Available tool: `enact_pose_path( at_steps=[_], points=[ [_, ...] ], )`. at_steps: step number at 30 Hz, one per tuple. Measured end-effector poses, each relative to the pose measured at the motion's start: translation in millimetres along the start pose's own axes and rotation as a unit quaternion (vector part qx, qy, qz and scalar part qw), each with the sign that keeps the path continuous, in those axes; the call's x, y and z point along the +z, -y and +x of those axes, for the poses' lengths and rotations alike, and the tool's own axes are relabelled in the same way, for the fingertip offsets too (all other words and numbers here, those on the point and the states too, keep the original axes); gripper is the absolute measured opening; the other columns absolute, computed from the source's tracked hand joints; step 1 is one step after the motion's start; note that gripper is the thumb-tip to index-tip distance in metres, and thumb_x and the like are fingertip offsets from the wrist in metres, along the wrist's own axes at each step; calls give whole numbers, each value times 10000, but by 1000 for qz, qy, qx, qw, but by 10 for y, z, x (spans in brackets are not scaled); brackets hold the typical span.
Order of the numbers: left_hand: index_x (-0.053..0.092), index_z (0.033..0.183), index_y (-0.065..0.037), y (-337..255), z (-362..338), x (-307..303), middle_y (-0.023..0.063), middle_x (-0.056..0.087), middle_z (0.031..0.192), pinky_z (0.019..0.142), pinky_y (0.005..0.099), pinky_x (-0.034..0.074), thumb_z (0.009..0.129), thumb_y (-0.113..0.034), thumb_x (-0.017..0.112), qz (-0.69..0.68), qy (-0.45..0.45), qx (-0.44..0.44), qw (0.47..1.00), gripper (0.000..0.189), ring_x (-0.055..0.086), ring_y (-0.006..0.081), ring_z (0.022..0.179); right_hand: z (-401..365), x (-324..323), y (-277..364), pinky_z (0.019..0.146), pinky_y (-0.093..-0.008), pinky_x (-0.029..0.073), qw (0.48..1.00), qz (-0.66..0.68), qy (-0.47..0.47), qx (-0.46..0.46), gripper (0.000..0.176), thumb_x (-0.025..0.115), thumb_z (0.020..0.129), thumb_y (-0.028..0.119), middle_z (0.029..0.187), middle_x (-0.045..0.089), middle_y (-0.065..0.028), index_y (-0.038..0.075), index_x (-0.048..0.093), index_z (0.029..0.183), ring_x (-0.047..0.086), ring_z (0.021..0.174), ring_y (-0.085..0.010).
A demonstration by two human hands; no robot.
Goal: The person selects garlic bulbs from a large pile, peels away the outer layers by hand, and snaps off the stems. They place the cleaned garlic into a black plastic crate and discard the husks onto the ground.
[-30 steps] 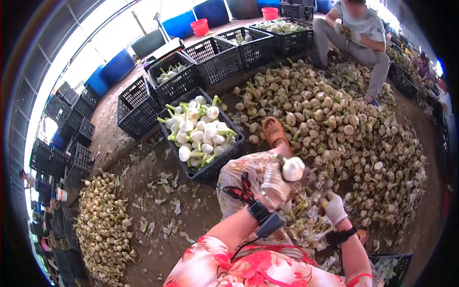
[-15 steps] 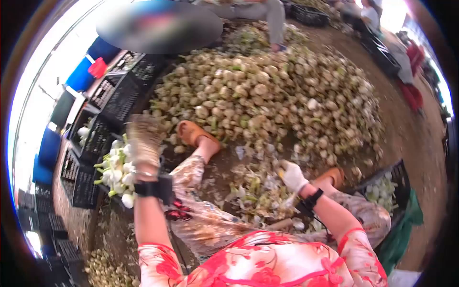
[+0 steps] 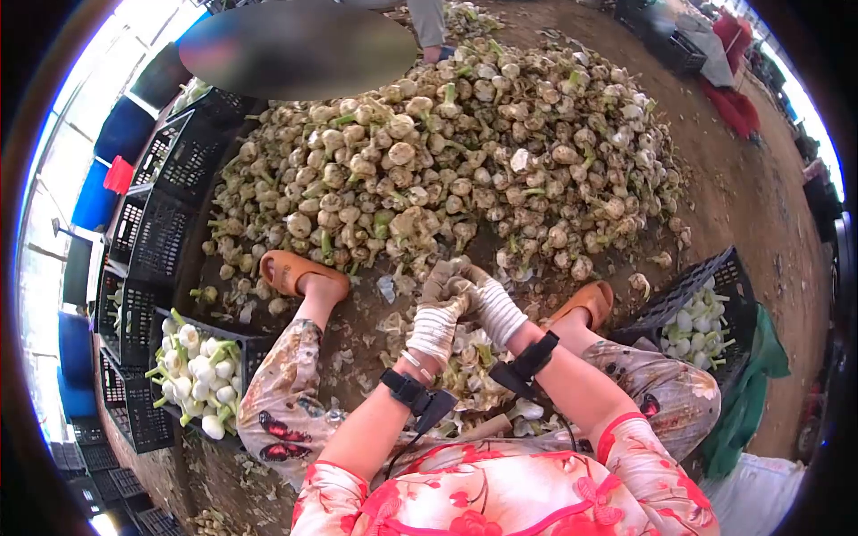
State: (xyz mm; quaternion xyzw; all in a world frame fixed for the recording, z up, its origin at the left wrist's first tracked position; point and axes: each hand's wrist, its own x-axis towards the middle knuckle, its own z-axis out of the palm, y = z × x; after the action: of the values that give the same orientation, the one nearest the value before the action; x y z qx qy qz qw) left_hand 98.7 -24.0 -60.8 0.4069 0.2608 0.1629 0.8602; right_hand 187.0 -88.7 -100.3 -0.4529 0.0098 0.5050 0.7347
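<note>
At the near edge of the broad heap of unpeeled garlic (image 3: 474,161), the two gloved hands are meeting, the left hand (image 3: 438,317) coming in from the left and the right hand (image 3: 492,304) angling in from the other side. Both are curling their fingers inward and pressing close together, but whether either is gripping a bulb, nobody can tell from here; the gloved backs are covering whatever may be between them. The heap is lying straight ahead, beyond the fingertips, and a large dirty clump (image 3: 416,228) is sitting just past them, slightly to the left, so the left hand looks the nearer of the two. Its long axis is not showing clearly, and the stems around it are pointing every which way.

Cleaner white bulbs (image 3: 201,375) are filling the crate on the left, well apart from the hands, and more pale ones (image 3: 697,330) are resting in the tilted crate (image 3: 737,277) on the right. Below the wrists, the forearms are partly hiding the scraps (image 3: 469,366), and a pale rod-like piece (image 3: 490,427) is lying there, its ends hard to make out. Up top, a blurred oval is masking the heap's far left edge, and a co-worker's leg (image 3: 427,22) is being cut off by the upper border.
</note>
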Motion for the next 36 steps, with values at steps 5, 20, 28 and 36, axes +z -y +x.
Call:
enact_pose_path(
  at_steps=[5,20,28,36],
  points=[
    [237,1355,-94,260,356,-122,30,575,987,782,273,453,811,-110,611,26,38,-24,999,660,548,127,867,538,-399,473,675,-266,483,963,-228,-39,-137,347,613,771,13,949,586,-36,9,517,1105,554,803,-133],
    [472,1158,-26,462,920,-426,83,607,884,627,292,498,810,-98,588,69,-21,-205,976,374,590,168,739,1687,-816,1777,793,-415,446,482,-849,-200,-87,225,471,798,140,1017,532,-164,81,538,1005,536,955,-318],
    [552,964,-104,-364,604,259,35,596,888,655,362,514,800,-434,583,-188,77,-245,948,370,569,202,820,444,-125,1028,657,-350,461,961,-209,1,-181,190,538,775,110,877,535,-138,35,510,948,530,767,-256],
    [361,1255,-106,-508,-152,328,23,536,962,688,223,471,793,4,574,117,19,175,977,520,557,121,784,-605,381,839,621,-228,440,985,-113,28,-130,293,665,778,179,834,579,-11,17,576,1005,520,729,-68]
  ],
)
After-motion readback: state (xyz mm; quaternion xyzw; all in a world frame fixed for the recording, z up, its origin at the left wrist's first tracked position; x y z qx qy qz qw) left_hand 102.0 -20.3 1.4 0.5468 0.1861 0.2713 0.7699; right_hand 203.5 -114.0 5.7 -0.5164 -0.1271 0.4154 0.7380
